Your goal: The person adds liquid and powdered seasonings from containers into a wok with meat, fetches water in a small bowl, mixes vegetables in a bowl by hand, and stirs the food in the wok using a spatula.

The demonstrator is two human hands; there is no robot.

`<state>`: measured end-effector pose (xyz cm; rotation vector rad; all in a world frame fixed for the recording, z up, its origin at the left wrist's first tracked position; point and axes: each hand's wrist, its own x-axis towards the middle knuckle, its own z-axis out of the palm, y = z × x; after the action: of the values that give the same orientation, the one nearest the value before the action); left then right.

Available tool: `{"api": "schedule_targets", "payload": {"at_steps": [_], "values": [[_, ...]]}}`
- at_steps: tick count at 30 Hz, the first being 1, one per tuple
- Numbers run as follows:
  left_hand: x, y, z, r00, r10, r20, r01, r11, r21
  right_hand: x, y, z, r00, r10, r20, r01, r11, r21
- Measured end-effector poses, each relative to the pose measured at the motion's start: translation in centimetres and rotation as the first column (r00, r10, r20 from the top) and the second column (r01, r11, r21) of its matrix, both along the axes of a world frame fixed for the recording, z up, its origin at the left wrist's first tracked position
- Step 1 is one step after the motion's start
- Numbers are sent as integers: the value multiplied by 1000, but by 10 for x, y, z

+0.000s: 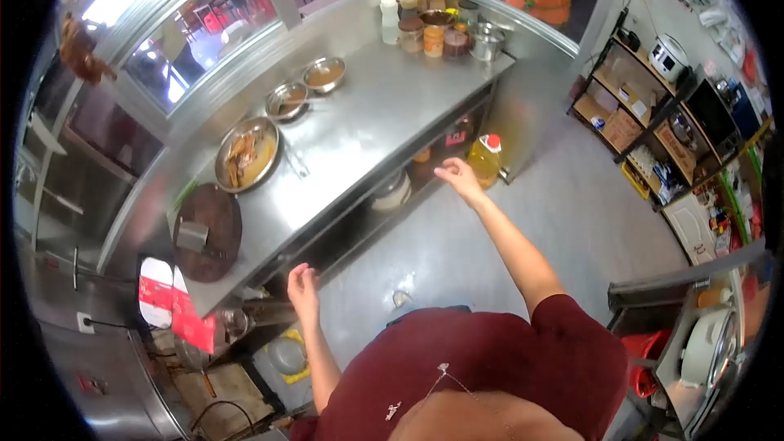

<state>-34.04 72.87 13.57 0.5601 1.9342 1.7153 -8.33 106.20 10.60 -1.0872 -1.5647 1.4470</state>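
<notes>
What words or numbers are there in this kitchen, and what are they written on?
None that I can read for sure.
Cardboard box on the shelf: marks too small and blurred.
Red-and-white sheet by the chopping board: marks too blurred.
Dark red shirt: small white squiggle, can't tell if it's letters.

Three metal food bowls (219, 162), one cleaver (193, 236), one jug (485, 162), seemingly four squeeze bottles (390, 23).
</notes>
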Motion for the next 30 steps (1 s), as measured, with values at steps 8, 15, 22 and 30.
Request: {"api": "schedule_targets", "payload": {"at_steps": [8,15,22,30], "values": [[-17,157,-4,927,-151,-343,66,967,-246,-177,304,38,979,-133,-153,166,960,227],[-30,261,-19,960,236,-150,-267,931,-249,-321,528,42,909,-416,-32,394,831,392],[-74,583,98,830,-196,-522,28,950,-311,-371,586,36,770,-623,-136,636,738,226],[-162,812,110,838,-374,-398,307,925,-223,-314,510,9,905,-235,-353,351,884,310]]}}
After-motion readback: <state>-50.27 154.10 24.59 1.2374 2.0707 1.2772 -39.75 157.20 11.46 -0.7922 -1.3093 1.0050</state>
